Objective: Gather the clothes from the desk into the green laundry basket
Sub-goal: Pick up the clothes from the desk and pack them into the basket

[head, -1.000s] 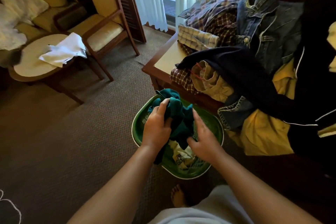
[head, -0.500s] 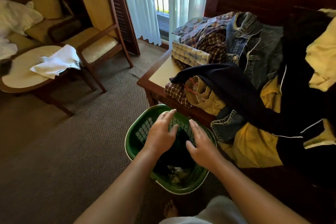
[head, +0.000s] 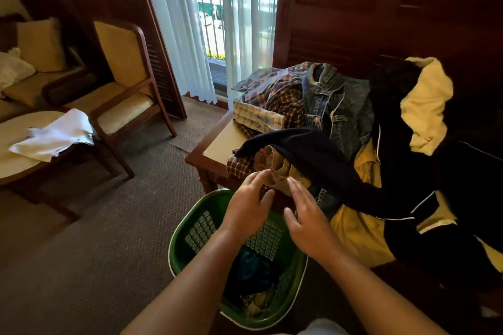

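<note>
left hand (head: 247, 205) open, fingers straight and slightly spread, holding nothing; it hovers over the far rim of the green laundry basket (head: 178, 245). right hand (head: 307, 221) just beside it, also open, fingers extended, nothing in its grasp. both sets of fingertips point toward an olive-tan garment (head: 280, 171) hanging at the near edge of the desk (head: 220, 141); cannot tell whether they touch it. basket stands on the carpet (head: 81, 226) right against the desk's front, directly below the hands; inside it a teal garment (head: 250, 269) lies on top of paler cloth at the bottom. pile on the desk: a navy garment (head: 313, 155) draped across the olive-tan one, plaid shirts (head: 283, 98) behind toward the window, a denim jacket (head: 334, 100) beside them, a yellow garment (head: 356, 228) spilling over the desk's front, and a black garment with white piping (head: 435, 198) on the right, pale yellow cloth (head: 427, 106) above it. left corner of the desktop bare. farther left, a wooden armchair (head: 122, 81), and a round table (head: 16, 166) with a white cloth (head: 54, 136) on it. sheer curtain (head: 177, 22) at the window behind.
</note>
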`<state>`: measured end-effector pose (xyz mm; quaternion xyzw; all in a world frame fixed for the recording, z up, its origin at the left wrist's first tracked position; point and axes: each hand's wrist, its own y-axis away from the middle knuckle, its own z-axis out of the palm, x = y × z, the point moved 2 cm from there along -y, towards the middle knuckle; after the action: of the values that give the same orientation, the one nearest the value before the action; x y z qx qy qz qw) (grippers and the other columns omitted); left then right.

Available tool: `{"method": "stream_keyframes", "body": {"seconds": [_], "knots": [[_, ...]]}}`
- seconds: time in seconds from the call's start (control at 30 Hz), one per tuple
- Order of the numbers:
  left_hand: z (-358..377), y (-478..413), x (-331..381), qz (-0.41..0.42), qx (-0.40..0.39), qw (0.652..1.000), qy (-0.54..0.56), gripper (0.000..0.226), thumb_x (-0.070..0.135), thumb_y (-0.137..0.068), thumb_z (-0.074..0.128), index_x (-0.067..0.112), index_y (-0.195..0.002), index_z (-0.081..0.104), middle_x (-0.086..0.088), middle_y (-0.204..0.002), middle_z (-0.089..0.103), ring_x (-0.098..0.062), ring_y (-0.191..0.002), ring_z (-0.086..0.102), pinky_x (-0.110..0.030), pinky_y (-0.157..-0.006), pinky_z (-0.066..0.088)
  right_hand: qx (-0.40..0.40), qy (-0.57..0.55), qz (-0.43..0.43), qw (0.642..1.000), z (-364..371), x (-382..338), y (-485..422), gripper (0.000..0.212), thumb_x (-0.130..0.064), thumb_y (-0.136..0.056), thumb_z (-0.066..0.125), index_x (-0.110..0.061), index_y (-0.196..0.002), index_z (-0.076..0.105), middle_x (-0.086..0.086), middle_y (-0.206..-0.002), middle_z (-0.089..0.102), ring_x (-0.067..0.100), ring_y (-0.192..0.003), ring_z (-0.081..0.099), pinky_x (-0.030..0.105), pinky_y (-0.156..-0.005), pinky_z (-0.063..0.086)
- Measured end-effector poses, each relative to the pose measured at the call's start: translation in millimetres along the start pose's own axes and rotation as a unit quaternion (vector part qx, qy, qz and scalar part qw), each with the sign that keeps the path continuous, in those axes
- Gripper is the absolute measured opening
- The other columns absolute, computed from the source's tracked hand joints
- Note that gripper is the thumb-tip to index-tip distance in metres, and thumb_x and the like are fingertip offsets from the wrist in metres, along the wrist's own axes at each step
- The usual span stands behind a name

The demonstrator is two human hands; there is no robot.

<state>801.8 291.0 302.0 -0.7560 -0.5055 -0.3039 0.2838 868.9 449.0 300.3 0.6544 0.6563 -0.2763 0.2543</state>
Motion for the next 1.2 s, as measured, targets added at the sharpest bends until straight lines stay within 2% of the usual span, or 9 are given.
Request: {"method": "stream_keyframes", "body": {"seconds": [0.13, 0.3, 0.57, 0.7, 0.83, 0.93, 1.03, 1.13, 1.2], "knots": [[5, -15, 21, 0.035, -0.017, 0.999, 0.002, 0.055, 0.031, -0.103, 0.061, 0.028, -0.155, 0.044, 0.006, -0.155, 0.047, -0.012, -0.136, 0.052, -0.027, -0.109, 0.047, 0.046, 0.0, 0.009, 0.999, -17, 1, 1, 0.068, -0.021, -0.104, 0.049, -0.024, -0.163, 0.016, -0.011, -0.169, 0.014, -0.006, -0.151, 0.001, 0.019, -0.122, 0.006], [22, -35, 52, 0.077, -0.043, 0.996, 0.001, 0.057, 0.033, -0.104, 0.06, 0.031, -0.157, 0.039, 0.007, -0.159, 0.041, -0.013, -0.13, 0.058, -0.035, -0.104, 0.054, 0.096, 0.016, 0.021, 0.995, -47, 7, 10, 0.066, -0.025, -0.105, 0.047, -0.025, -0.163, 0.016, -0.013, -0.168, 0.015, -0.003, -0.153, 0.002, 0.031, -0.128, 0.01], [72, -68, 123, 0.131, -0.078, 0.988, 0.026, 0.057, 0.035, -0.104, 0.058, 0.028, -0.157, 0.04, 0.006, -0.157, 0.044, -0.011, -0.139, 0.046, -0.015, -0.101, 0.036, 0.177, 0.064, 0.085, 0.978, -128, 60, 27, 0.065, -0.029, -0.105, 0.049, -0.02, -0.163, 0.02, -0.004, -0.169, 0.02, 0.005, -0.154, 0.01, 0.042, -0.127, 0.019], [109, -91, 166, 0.161, -0.099, 0.981, 0.034, 0.058, 0.029, -0.103, 0.06, 0.026, -0.157, 0.04, 0.007, -0.156, 0.044, -0.011, -0.135, 0.049, -0.014, -0.097, 0.037, 0.186, 0.088, 0.11, 0.972, -174, 106, 31, 0.066, -0.031, -0.105, 0.049, -0.019, -0.163, 0.019, 0.0, -0.169, 0.02, 0.013, -0.157, 0.01, 0.046, -0.127, 0.019], [152, -114, 188, 0.167, -0.126, 0.977, 0.028, 0.061, 0.024, -0.101, 0.061, 0.026, -0.157, 0.039, 0.005, -0.157, 0.041, -0.016, -0.132, 0.054, -0.026, -0.101, 0.049, 0.167, 0.116, 0.125, 0.971, -207, 149, 30, 0.068, -0.034, -0.105, 0.048, -0.02, -0.163, 0.016, -0.001, -0.17, 0.018, 0.015, -0.157, 0.007, 0.049, -0.127, 0.017], [195, -136, 197, 0.141, -0.139, 0.98, -0.006, 0.065, 0.031, -0.099, 0.062, 0.028, -0.158, 0.035, 0.004, -0.158, 0.038, -0.021, -0.133, 0.054, -0.039, -0.105, 0.052, 0.15, 0.119, 0.144, 0.971, -227, 186, 27, 0.068, -0.035, -0.106, 0.047, -0.022, -0.164, 0.014, -0.002, -0.17, 0.016, 0.014, -0.157, 0.004, 0.047, -0.128, 0.013], [239, -162, 211, 0.116, -0.144, 0.976, -0.119, 0.073, 0.043, -0.1, 0.059, 0.028, -0.162, 0.022, -0.006, -0.165, 0.028, -0.03, -0.145, 0.04, -0.048, -0.111, 0.046, 0.139, 0.099, 0.145, 0.975, -243, 215, 20, 0.068, -0.033, -0.106, 0.047, -0.022, -0.164, 0.013, -0.004, -0.17, 0.015, 0.011, -0.157, 0.002, 0.043, -0.129, 0.009], [274, -189, 228, 0.067, -0.157, 0.958, -0.229, 0.088, 0.055, -0.1, 0.054, 0.028, -0.164, 0.001, -0.016, -0.171, 0.007, -0.036, -0.155, 0.019, -0.057, -0.118, 0.032, 0.108, 0.099, 0.114, 0.983, -260, 240, 3, 0.066, -0.032, -0.107, 0.043, -0.022, -0.164, 0.012, -0.006, -0.17, 0.013, 0.01, -0.157, 0.001, 0.045, -0.129, 0.008], [294, -205, 231, 0.028, -0.17, 0.946, -0.274, 0.094, 0.058, -0.098, 0.055, 0.03, -0.164, -0.007, -0.017, -0.171, 0.005, -0.039, -0.155, 0.018, -0.062, -0.115, 0.031, 0.075, 0.124, 0.077, 0.986, -270, 256, -12, 0.065, -0.031, -0.107, 0.041, -0.02, -0.164, 0.013, -0.003, -0.171, 0.013, 0.012, -0.157, 0.002, 0.047, -0.128, 0.008]]}}
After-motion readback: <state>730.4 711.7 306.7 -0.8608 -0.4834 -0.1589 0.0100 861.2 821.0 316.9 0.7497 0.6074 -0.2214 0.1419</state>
